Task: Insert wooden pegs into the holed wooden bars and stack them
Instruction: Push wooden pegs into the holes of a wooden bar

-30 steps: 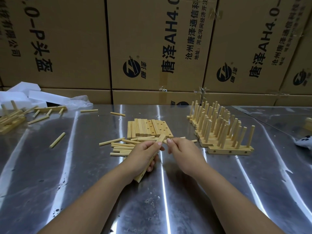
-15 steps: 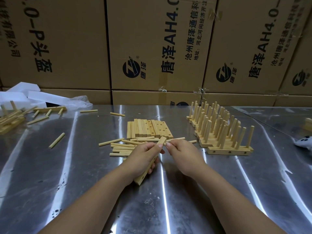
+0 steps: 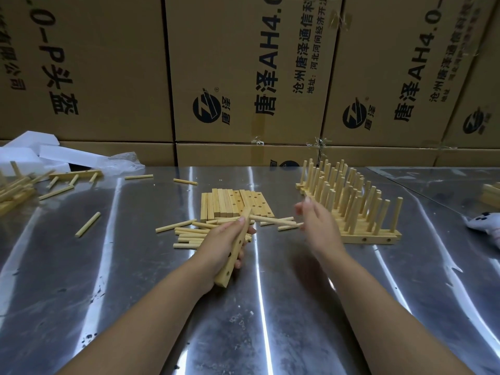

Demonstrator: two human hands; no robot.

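In the head view we see a shiny metal table (image 3: 270,315) with a wall of printed cardboard boxes (image 3: 243,63) behind it. Our left hand (image 3: 220,247) is above the middle of the table. Its fingers are curled round one holed wooden bar (image 3: 226,272), which points away from us, tilted with its far end higher. Near this far end a peg (image 3: 273,220) sticks out sideways to the right.

Our right hand (image 3: 320,228) is apart from the left one, on the right of the bar, with the fingers pointing up. It is blurred, so we cannot tell whether it holds something.

Loose pegs (image 3: 189,235) lie in a small heap just beside the left hand. Behind them, a row of bare bars (image 3: 232,203) lies flat, side by side. On the right stand finished bars (image 3: 351,209) in rows, their pegs upright. Single pegs and white foam pieces (image 3: 54,155) lie far to the left.
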